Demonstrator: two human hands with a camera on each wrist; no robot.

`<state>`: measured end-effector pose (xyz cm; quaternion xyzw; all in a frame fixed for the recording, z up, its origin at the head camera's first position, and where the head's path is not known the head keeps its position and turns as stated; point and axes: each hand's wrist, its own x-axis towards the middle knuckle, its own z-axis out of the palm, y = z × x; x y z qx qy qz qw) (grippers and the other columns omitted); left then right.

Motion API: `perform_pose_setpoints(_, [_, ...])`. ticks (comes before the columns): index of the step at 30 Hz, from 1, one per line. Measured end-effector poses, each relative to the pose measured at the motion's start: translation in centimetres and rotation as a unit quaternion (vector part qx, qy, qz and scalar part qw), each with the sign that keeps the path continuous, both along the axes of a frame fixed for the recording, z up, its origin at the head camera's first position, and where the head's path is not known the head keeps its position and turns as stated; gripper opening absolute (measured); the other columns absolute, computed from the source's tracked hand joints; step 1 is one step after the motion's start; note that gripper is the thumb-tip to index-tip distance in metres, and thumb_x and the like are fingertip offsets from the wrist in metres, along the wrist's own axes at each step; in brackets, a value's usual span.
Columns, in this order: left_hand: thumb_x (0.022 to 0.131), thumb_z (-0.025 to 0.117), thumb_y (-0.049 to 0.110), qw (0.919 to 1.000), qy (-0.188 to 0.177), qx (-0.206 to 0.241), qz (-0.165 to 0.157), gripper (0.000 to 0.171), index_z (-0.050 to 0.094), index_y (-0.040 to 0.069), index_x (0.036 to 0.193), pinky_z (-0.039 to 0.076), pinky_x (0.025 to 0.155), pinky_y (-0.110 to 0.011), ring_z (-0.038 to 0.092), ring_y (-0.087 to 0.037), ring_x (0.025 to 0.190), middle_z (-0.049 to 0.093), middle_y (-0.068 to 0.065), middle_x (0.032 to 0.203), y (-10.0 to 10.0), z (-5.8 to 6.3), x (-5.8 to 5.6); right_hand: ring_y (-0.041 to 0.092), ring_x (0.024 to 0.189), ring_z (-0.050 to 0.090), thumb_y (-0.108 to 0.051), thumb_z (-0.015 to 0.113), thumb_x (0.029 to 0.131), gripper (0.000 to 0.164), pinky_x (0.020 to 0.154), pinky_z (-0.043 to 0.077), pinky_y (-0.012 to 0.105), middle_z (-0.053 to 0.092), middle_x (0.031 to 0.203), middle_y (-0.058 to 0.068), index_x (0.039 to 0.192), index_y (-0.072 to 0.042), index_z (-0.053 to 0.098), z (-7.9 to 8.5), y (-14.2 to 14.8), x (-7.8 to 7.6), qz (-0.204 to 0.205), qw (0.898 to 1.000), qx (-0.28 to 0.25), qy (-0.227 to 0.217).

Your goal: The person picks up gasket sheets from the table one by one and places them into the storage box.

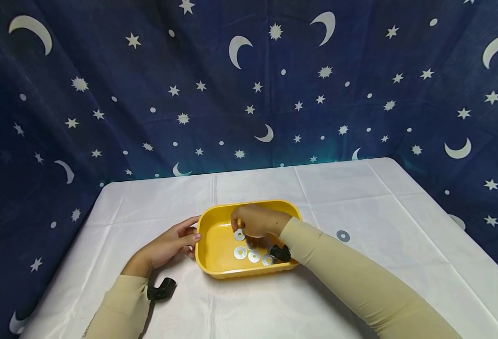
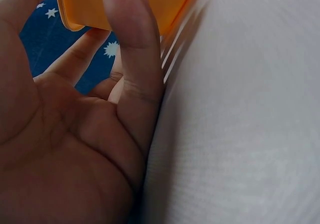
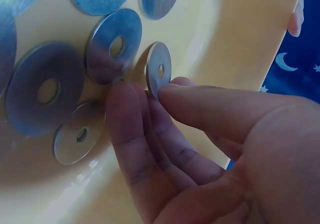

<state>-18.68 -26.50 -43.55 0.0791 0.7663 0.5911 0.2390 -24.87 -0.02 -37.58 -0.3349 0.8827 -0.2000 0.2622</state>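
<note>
Inside the yellow plastic tray [image 1: 215,270], my right hand [image 1: 259,220] pinches a flat metal washer [image 1: 239,234] between thumb and fingers. The right wrist view shows this washer [image 3: 160,68] tilted up on its edge, the thumb [image 3: 200,103] against it. Several more washers [image 1: 240,253] lie flat on the tray floor beside and under that hand; some are partly hidden by it. My left hand [image 1: 170,245] rests against the tray's left side, thumb and forefinger at the rim. In the left wrist view, the thumb [image 2: 132,33] stands straight in front of the tray wall [image 2: 85,8].
A single grey washer [image 1: 343,236] lies on the white tablecloth [image 1: 257,310] to the right of the tray. A dark blue curtain [image 1: 215,94] with moons and stars hangs behind the table. Black wrist cameras [image 1: 163,289] sit on both wrists.
</note>
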Motion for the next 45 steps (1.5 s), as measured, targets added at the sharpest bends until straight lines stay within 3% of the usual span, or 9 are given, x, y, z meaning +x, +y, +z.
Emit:
perform_pose_setpoints(8, [0.101,0.058,0.024,1.0000,0.002,-0.005,0.007,0.066,0.027,0.011,0.158,0.058,0.074,-0.028,0.062,-0.020,0.081,0.055,-0.019,0.118,0.1,0.2,0.0,0.016,0.079,0.054,0.001,0.059,0.095,0.019,0.077,0.049,0.026,0.068,0.098,0.004,0.102,-0.012,0.072,0.8,0.7,-0.1,0.028,0.999,0.015,0.029])
perform_pose_setpoints(16, [0.101,0.058,0.026,0.9999,0.001,-0.014,0.005,0.066,0.027,0.011,0.158,0.059,0.075,-0.028,0.062,-0.020,0.081,0.056,-0.020,0.120,0.2,0.5,0.1,0.015,0.083,0.058,-0.009,0.062,0.096,0.018,0.077,0.053,0.024,0.068,0.095,0.001,0.113,-0.008,0.068,2.9,2.4,-0.1,0.030,0.997,-0.018,0.061])
perform_pose_setpoints(21, [0.101,0.058,0.027,0.9998,0.007,-0.015,0.007,0.067,0.027,0.012,0.158,0.059,0.074,-0.028,0.062,-0.021,0.081,0.057,-0.020,0.121,0.1,0.6,0.2,0.017,0.084,0.059,-0.013,0.062,0.096,0.020,0.082,0.054,0.027,0.069,0.098,0.003,0.114,-0.009,0.069,4.4,4.2,0.5,-0.009,0.993,-0.068,0.092])
perform_pose_setpoints(26, [0.101,0.058,0.027,0.9999,0.004,-0.010,0.003,0.068,0.026,0.011,0.158,0.059,0.075,-0.029,0.062,-0.020,0.080,0.056,-0.021,0.122,0.1,0.3,0.4,0.015,0.085,0.060,-0.015,0.064,0.096,0.018,0.079,0.054,0.026,0.068,0.097,0.001,0.113,-0.012,0.069,4.8,6.1,1.5,-0.050,0.985,-0.109,0.121])
perform_pose_setpoints(35, [0.101,0.058,0.026,0.9999,0.008,-0.006,0.003,0.068,0.026,0.009,0.158,0.059,0.073,-0.029,0.063,-0.020,0.078,0.056,-0.022,0.123,0.2,-0.2,0.3,0.013,0.088,0.059,-0.015,0.064,0.096,0.017,0.081,0.054,0.031,0.066,0.094,-0.004,0.112,-0.015,0.069,4.3,9.6,3.8,-0.117,0.963,-0.191,0.153])
perform_pose_setpoints(45, [0.102,0.056,0.024,0.9998,0.018,0.003,-0.006,0.065,0.026,0.009,0.157,0.059,0.072,-0.029,0.063,-0.018,0.078,0.056,-0.022,0.123,0.0,-0.1,0.3,0.012,0.086,0.059,-0.009,0.066,0.094,0.018,0.074,0.052,0.026,0.068,0.093,-0.004,0.111,-0.013,0.070,2.4,13.4,5.2,-0.166,0.942,-0.227,0.185])
